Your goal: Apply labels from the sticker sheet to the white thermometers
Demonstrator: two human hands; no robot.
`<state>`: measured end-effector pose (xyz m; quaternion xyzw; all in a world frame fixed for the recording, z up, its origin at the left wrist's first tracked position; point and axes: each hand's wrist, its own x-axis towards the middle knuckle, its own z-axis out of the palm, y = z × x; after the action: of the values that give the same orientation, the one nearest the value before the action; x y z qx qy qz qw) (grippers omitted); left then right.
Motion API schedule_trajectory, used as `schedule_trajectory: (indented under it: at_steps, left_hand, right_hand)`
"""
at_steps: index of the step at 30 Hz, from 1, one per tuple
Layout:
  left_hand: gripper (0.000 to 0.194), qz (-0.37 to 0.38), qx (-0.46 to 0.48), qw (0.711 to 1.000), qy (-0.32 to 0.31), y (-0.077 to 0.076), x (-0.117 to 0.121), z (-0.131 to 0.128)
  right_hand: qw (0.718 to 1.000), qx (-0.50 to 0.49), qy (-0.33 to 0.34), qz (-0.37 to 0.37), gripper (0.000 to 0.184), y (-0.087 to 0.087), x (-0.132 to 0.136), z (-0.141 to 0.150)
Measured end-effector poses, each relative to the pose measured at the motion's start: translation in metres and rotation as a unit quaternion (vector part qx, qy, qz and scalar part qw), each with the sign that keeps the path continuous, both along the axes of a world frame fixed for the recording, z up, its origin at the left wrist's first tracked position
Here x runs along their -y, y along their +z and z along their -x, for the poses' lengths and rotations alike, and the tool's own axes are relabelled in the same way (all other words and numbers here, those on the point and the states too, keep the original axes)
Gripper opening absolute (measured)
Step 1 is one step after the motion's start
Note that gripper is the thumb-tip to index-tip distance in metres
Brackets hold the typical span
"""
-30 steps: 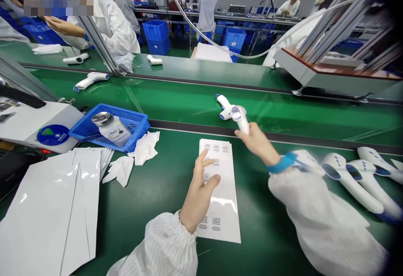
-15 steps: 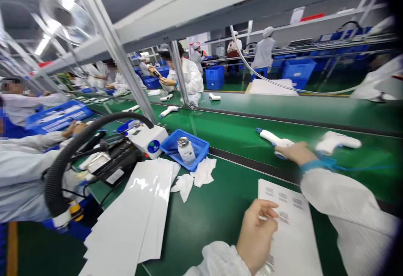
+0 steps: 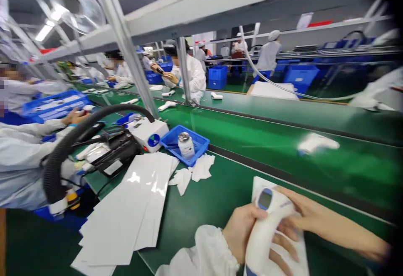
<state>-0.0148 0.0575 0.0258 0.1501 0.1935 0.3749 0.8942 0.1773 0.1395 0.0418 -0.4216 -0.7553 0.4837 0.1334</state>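
Observation:
A white infrared thermometer (image 3: pixel 262 236) with a small grey display in a blue surround is between my two hands, just over the near bench edge. My left hand (image 3: pixel 241 227) grips it from the left, thumb beside the display. From the right, my right hand (image 3: pixel 310 213) is closed around its head end, its fingers curling underneath and somewhat blurred. Under them lies a white sheet (image 3: pixel 257 181), mostly covered by the hands and the thermometer. Farther off, another white thermometer (image 3: pixel 317 143) rests on the green conveyor belt (image 3: pixel 252 135), smeared by motion.
Left of my hands lie fanned white sheets (image 3: pixel 126 213) and crumpled wipes (image 3: pixel 201 167). A blue tray (image 3: pixel 203 144) holds a metal-capped bottle (image 3: pixel 185 146). Beyond are a white box (image 3: pixel 151 135), a black hose (image 3: pixel 58 154), a metal post (image 3: pixel 126 45) and a co-worker's sleeve (image 3: pixel 28 150).
My right hand has taken the thermometer from the belt and brought it down over the sheet. My left hand has closed on it too. The other thermometer on the belt has shifted left.

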Motion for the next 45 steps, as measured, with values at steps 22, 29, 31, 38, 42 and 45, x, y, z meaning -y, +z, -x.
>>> schedule_trajectory:
  at_steps: [22,29,31,38,42,45]
  left_hand:
    - [0.074,-0.091,-0.365,0.923,0.085,-0.004,0.024,-0.031]
    - [0.081,-0.086,-0.366,0.923,0.079,0.0,0.023,-0.03]
    - [0.081,-0.088,-0.368,0.922,0.088,-0.002,0.023,-0.03]
    - [0.074,-0.11,-0.376,0.914,0.105,-0.007,0.025,-0.031]
    - [0.071,-0.126,-0.361,0.918,0.106,-0.007,0.026,-0.03]
    - [0.069,-0.131,-0.341,0.923,0.119,-0.008,0.027,-0.031]
  right_hand:
    - [0.924,0.015,-0.316,-0.212,0.011,-0.069,0.005,-0.018]
    - [0.919,0.001,-0.313,-0.238,0.012,-0.073,-0.01,-0.01]
    - [0.919,0.008,-0.298,-0.258,0.01,-0.07,-0.009,-0.008]
    - [0.942,0.008,-0.169,-0.291,0.012,-0.036,0.048,-0.006]
    - [0.988,-0.094,-0.115,-0.042,0.009,-0.005,0.082,-0.008]
    - [0.985,-0.135,-0.094,0.059,0.01,0.014,0.084,-0.004]
